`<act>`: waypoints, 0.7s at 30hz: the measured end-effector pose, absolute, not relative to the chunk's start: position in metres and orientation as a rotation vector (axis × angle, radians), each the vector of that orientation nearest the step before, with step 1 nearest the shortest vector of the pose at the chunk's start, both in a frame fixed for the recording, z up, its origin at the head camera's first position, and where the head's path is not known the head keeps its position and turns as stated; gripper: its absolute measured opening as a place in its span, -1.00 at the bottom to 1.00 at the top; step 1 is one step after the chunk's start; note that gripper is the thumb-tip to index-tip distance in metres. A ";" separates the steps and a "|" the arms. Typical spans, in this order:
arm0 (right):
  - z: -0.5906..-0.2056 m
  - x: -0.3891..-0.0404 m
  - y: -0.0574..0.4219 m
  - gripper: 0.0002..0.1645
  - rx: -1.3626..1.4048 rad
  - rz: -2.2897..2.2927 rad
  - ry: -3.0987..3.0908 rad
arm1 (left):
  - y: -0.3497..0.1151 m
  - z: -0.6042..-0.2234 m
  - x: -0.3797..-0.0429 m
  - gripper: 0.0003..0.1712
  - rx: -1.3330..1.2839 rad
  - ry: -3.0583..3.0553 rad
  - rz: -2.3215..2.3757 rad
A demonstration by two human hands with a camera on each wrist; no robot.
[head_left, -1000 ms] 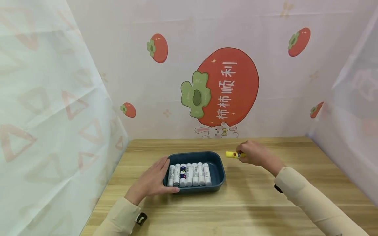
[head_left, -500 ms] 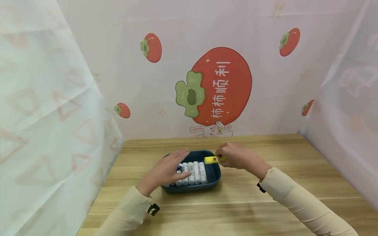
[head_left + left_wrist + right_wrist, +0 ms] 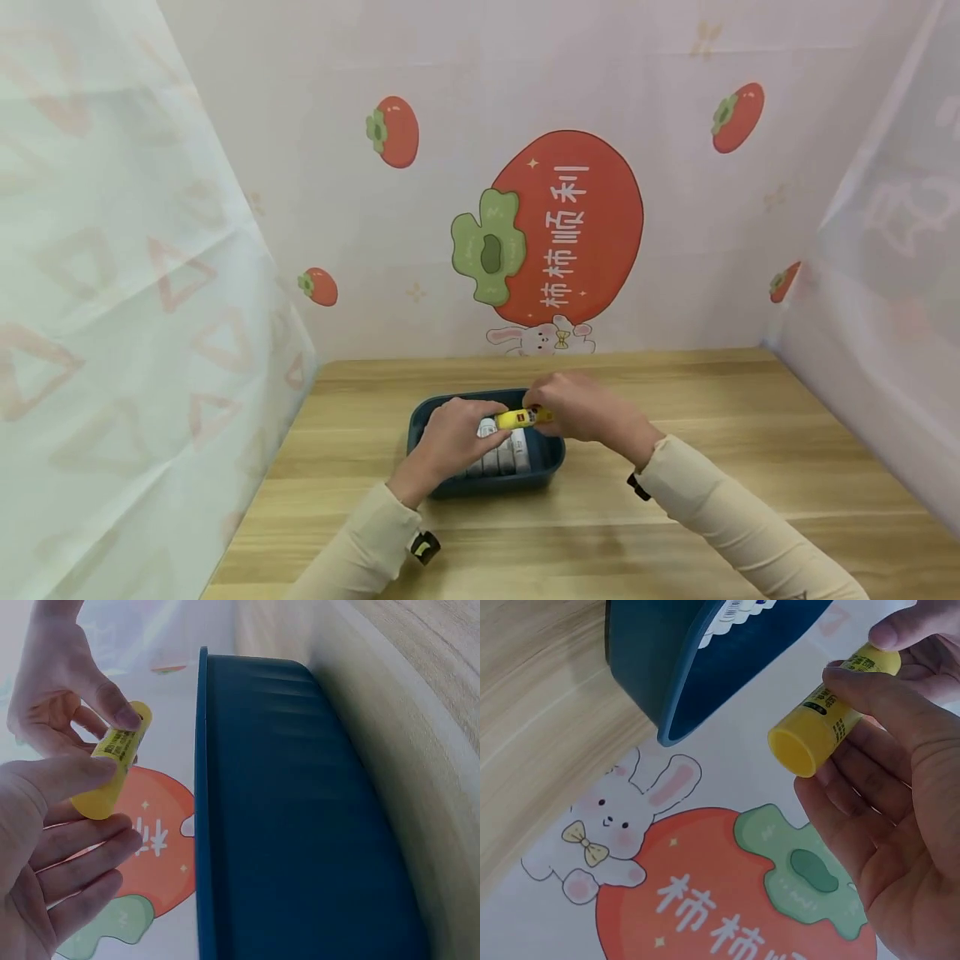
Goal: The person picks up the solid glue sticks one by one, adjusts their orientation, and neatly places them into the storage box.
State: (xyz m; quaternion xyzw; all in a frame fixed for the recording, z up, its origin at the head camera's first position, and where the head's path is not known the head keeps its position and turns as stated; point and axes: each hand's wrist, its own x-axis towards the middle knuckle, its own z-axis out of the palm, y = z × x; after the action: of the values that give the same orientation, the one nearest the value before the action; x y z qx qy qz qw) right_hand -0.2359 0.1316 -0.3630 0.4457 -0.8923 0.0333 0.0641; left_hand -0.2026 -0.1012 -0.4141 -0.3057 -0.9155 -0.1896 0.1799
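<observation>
A yellow glue stick (image 3: pixel 514 419) is held level above the dark blue tray (image 3: pixel 553 472), with one hand at each end. My left hand (image 3: pixel 454 439) pinches its left end between thumb and fingers. At the other end, the thumb and fingers of my right hand (image 3: pixel 583 410) grip it. In the right wrist view the yellow tube (image 3: pixel 810 724) shows a round end face and printed text along its side. Beneath the hands, several white glue sticks (image 3: pixel 521 452) lie side by side in the tray; my left hand covers part of the row.
The tray stands on a wooden table (image 3: pixel 645 533). A printed cloth backdrop (image 3: pixel 360 217) with persimmons rises behind the table's far edge, and pale sheets (image 3: pixel 135 292) hang at both sides.
My right hand has carried the yellow glue stick leftward over the tray. My left hand has left the tray's left rim, moved right and taken hold of the stick's other end.
</observation>
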 end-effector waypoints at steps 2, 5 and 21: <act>-0.364 -0.236 0.132 -0.70 1.337 0.147 -2.698 | -0.102 -0.417 -0.202 -0.64 -0.841 -2.573 -0.536; -0.365 -0.237 0.136 -0.66 1.316 0.272 -2.692 | -0.105 -0.420 -0.202 -0.64 -0.823 -2.514 -0.588; -0.415 -0.228 0.133 -0.42 0.281 2.250 -2.336 | -0.108 -0.421 -0.209 -0.62 -0.480 -2.378 -0.863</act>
State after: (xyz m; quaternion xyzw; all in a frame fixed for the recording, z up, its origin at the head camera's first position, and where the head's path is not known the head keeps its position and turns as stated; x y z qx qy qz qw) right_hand -0.2276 0.1332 -0.4147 0.0861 -0.7164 0.6900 -0.0570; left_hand -0.2085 -0.1084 -0.4209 -0.1789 -0.8867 -0.3219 0.2795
